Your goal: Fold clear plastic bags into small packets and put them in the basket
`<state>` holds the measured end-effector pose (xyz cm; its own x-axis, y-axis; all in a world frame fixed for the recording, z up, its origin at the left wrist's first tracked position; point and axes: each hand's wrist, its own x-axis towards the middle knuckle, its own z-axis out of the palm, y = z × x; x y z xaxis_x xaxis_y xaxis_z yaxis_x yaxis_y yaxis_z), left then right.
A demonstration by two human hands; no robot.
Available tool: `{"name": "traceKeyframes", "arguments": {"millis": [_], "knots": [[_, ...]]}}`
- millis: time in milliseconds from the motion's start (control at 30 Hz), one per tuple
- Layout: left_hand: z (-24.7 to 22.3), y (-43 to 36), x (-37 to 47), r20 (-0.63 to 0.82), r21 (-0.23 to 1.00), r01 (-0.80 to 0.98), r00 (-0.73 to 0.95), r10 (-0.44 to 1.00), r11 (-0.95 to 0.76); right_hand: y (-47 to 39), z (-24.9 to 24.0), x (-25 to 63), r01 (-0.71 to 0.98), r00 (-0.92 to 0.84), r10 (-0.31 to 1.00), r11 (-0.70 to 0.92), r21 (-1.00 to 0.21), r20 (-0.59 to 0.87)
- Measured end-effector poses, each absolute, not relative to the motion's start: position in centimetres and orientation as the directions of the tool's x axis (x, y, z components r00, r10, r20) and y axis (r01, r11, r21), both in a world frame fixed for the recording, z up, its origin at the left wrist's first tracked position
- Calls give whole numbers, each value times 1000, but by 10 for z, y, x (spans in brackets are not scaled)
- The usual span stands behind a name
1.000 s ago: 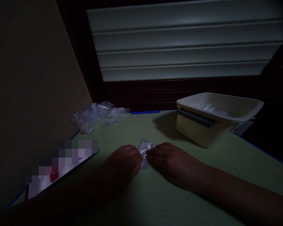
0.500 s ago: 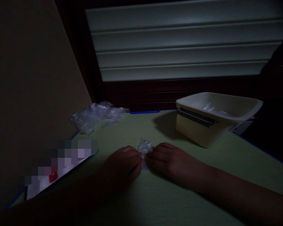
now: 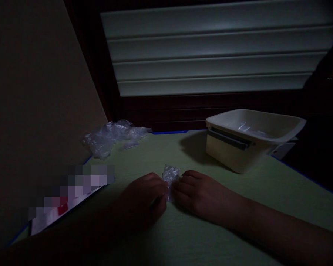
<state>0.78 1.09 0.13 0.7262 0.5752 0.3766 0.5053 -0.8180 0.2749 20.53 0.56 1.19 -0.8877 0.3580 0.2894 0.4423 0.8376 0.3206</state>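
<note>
A small clear plastic bag [image 3: 171,174] lies crinkled on the green tabletop [image 3: 199,236], between my two hands. My left hand [image 3: 148,194] is closed at the bag's left edge, thumb and fingers pinched on the plastic. From the other side, my right hand [image 3: 195,190] rests with curled fingers against the bag's right edge, its fingertips partly hidden. The bag's lower end shows just below the fingers. The light is dim, and whatever may be inside the bag cannot be made out.
A cream plastic bin [image 3: 227,153] with a grey handle stands at the back right, some clear plastic inside. Crumpled clear bags [image 3: 108,136] are heaped at the back left by the wall. A flat screen-like device [image 3: 50,218], partly blurred out, lies at the left edge.
The fingers have shifted slightly on the bag, and my left thumb sits a little lower. Both hands stay at the same spot; the bin and the heap stay put.
</note>
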Motion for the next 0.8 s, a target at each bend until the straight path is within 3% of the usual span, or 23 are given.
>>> {"name": "traceKeyframes", "arguments": {"millis": [200,433,567,800], "knots": [[5,9,7,390,261,491,734,556,-831,7,10,205,463,-871,377,846,264,315],[2,11,5,358,280,477,754,551,-833,12,12,211,544,-763,560,826,-149,323],[-2,12,3,393,284,487,726,564,-826,10,15,212,527,-740,603,795,-300,298],[0,16,0,296,225,524,767,570,-822,8,16,212,505,-757,579,812,-293,302]]}}
